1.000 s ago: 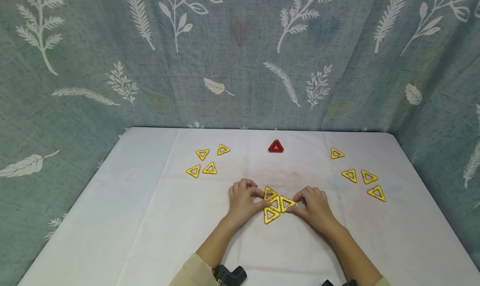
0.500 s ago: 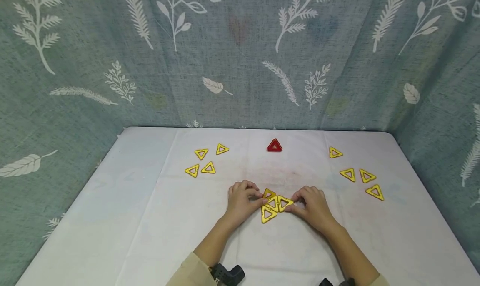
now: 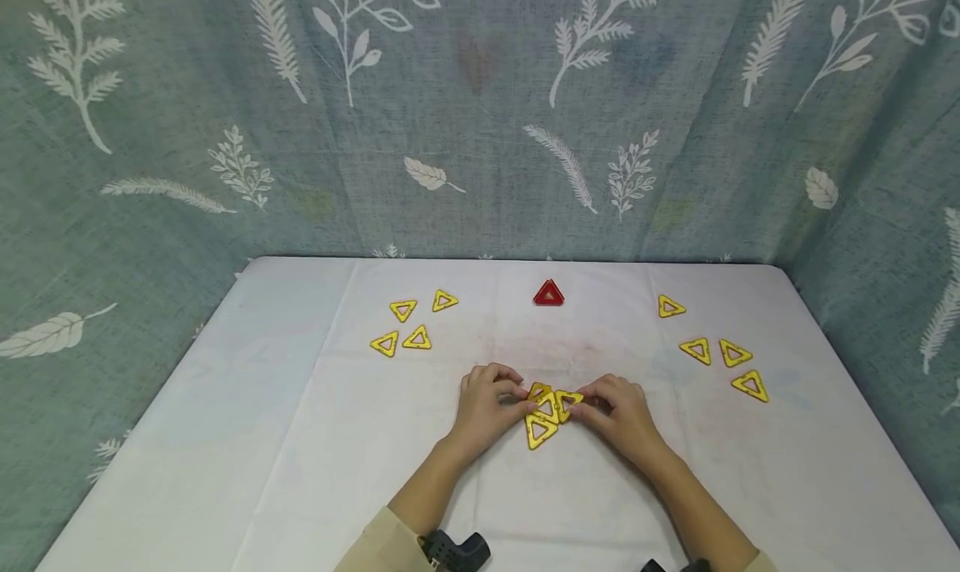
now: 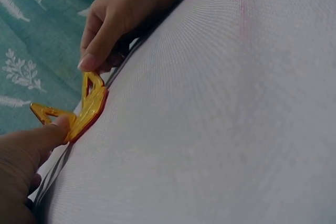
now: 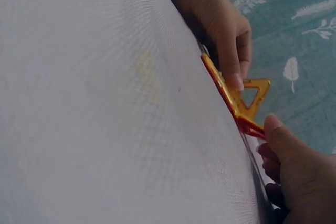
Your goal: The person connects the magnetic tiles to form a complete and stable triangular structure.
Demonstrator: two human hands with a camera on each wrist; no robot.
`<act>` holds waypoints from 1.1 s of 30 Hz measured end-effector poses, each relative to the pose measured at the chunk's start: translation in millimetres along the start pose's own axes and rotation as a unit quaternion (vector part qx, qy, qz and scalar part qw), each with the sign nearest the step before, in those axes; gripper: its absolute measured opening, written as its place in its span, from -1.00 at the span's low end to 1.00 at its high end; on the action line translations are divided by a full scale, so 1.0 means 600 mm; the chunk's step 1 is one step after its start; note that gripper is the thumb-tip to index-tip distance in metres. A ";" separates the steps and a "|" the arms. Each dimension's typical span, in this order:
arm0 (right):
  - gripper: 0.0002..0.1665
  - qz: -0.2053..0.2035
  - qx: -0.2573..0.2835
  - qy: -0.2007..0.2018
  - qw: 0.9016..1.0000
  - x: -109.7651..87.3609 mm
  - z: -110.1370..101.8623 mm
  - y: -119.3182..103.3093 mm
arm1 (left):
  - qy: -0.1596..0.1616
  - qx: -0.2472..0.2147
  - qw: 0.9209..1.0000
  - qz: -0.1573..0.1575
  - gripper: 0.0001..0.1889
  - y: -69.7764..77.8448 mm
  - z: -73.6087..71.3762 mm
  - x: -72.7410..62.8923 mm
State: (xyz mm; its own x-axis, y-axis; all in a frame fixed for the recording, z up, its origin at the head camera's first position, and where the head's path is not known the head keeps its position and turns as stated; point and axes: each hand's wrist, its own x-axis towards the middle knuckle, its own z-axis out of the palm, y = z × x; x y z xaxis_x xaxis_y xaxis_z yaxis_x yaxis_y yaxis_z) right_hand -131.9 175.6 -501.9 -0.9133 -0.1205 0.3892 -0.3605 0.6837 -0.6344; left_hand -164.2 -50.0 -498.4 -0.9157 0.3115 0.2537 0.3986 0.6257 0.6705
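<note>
On a white table (image 3: 360,464), 4 joined yellow triangles (image 3: 542,419), left hand (image 3: 483,409) pinching their far piece (image 3: 540,384), right hand (image 3: 621,409) pinching their right piece (image 3: 567,393), each tilted up, red triangle (image 3: 549,302) beyond, 8 loose yellow triangles (image 3: 417,346) off both sides.

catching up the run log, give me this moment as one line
left grip: holds joined yellow triangles, left side | right grip: pinches their right-hand triangle, tilted up | red triangle: near far edge of table

1 high, 2 close wrist views share tiles (image 3: 545,420).
</note>
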 end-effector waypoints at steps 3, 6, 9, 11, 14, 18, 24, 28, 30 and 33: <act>-0.71 -0.026 0.010 0.006 1.000 -0.001 0.005 -0.002 | 0.002 -0.001 1.000 0.014 -0.82 -0.002 0.001 0.000; -0.68 -0.055 0.008 0.016 0.998 -0.003 0.010 -0.004 | 0.006 -0.001 0.999 0.033 -0.83 -0.005 0.003 -0.001; -0.70 -0.077 0.003 0.031 0.997 -0.004 0.013 -0.006 | 0.012 -0.004 0.999 0.052 -0.83 -0.007 0.005 -0.001; -0.74 -0.084 0.000 0.037 0.996 -0.003 0.014 -0.007 | 0.015 -0.003 0.998 0.062 -0.83 -0.008 0.005 -0.001; -0.75 -0.089 -0.002 0.043 0.995 -0.002 0.016 -0.011 | 0.016 -0.002 0.997 0.075 -0.83 -0.008 0.005 -0.002; -0.69 -0.092 -0.004 0.050 0.994 -0.003 0.020 -0.017 | 0.022 0.004 0.994 0.103 -0.83 -0.008 0.006 -0.001; -0.65 -0.097 -0.007 0.050 0.994 -0.004 0.022 -0.021 | 0.027 0.012 0.990 0.136 -0.83 -0.008 0.006 -0.001; -0.64 -0.105 -0.009 0.045 0.993 -0.004 0.022 -0.020 | 0.024 0.036 0.987 0.154 -0.78 -0.007 0.005 -0.001; -0.63 -0.110 -0.008 0.039 0.993 -0.004 0.022 -0.018 | 0.019 0.052 0.985 0.163 -0.74 -0.007 0.005 -0.001; -0.62 -0.112 -0.001 0.028 0.993 -0.003 0.021 -0.014 | 0.002 0.060 0.984 0.169 -0.71 -0.007 0.004 -0.001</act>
State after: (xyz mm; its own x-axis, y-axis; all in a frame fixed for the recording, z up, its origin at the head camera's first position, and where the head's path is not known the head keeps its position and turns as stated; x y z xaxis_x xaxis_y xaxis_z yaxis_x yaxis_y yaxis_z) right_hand -129.6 161.2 -505.4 -0.7981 -0.2294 0.5571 -0.5529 0.6463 -0.5259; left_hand -165.1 -51.4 -503.3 -0.7293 0.5134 0.4522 0.6839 0.5659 0.4605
